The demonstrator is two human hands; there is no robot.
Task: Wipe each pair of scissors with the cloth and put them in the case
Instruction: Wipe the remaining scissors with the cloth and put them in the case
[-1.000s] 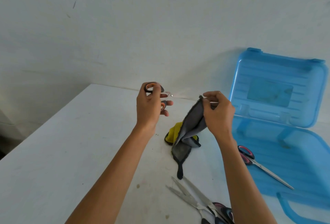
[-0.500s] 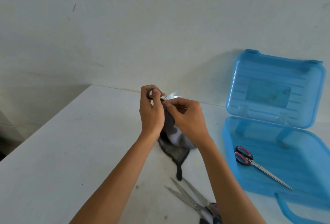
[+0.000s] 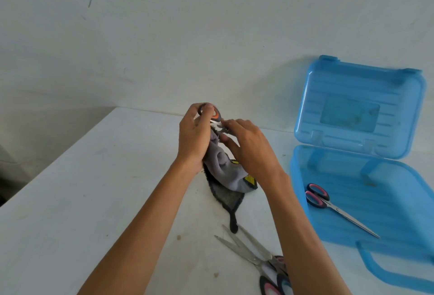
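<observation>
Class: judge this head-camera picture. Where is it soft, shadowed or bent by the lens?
Head view: even, soft light; the open blue case casts a faint shadow on the wall; both hands, left hand and right hand, are slightly motion-blurred around the small scissors; the table edge bows from wide-angle distortion.

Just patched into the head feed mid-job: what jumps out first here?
The bright blue case stands open at the right of the white table, one pair of pink-handled scissors already lying in its base. At centre, the left hand holds small orange-and-black scissors while the right hand works the grey cloth over them. More scissors lie on the table near the bottom edge.
</observation>
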